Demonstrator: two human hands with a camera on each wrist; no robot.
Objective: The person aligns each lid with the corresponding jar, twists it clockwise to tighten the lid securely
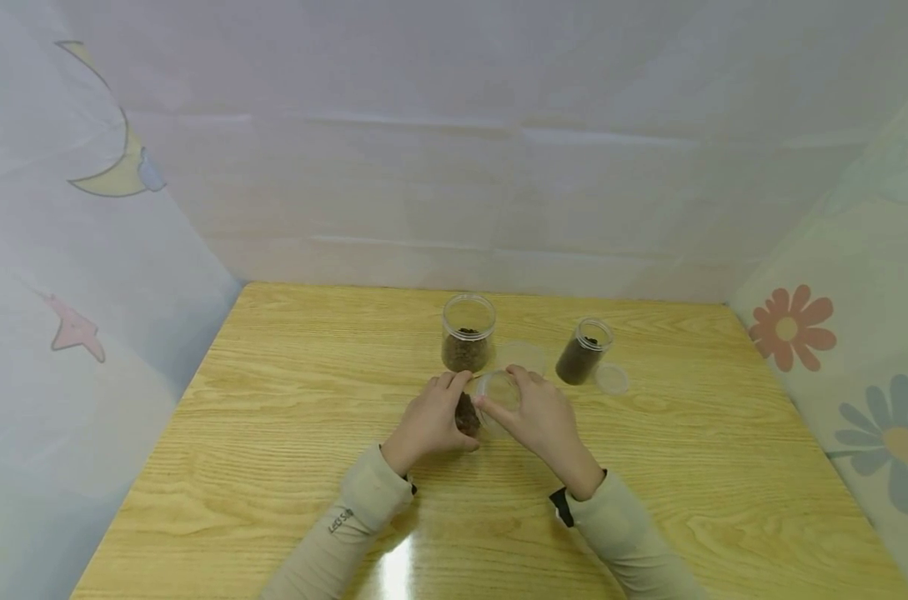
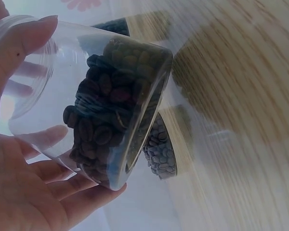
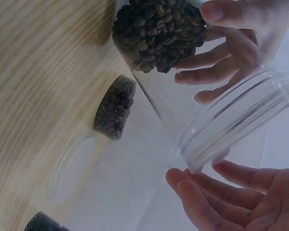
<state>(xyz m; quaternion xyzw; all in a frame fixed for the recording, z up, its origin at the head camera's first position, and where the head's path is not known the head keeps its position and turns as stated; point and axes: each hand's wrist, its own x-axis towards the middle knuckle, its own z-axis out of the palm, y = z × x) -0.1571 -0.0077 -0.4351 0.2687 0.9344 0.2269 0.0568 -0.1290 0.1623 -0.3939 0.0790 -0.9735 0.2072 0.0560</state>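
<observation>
My left hand point(image 1: 431, 417) grips a clear plastic jar point(image 2: 62, 115) partly filled with dark coffee beans point(image 3: 159, 33). The jar is tilted, its beans lying toward the base and its mouth toward my right hand point(image 1: 539, 417). At that mouth sits a clear ridged lid point(image 3: 236, 120), which my right thumb and fingers hold round its edge. Whether the lid is tight or loose I cannot tell. In the left wrist view my left hand point(image 2: 38, 187) wraps the jar's side, with its thumb near the mouth end.
Behind my hands stands a wide uncovered jar point(image 1: 467, 350) of brown beans. A narrower uncovered jar point(image 1: 579, 357) of darker contents is to the right. One clear lid point(image 1: 524, 357) lies between them, and a smaller lid point(image 1: 612, 379) lies beside the narrow jar. Printed cloth surrounds the wooden table point(image 1: 273, 417).
</observation>
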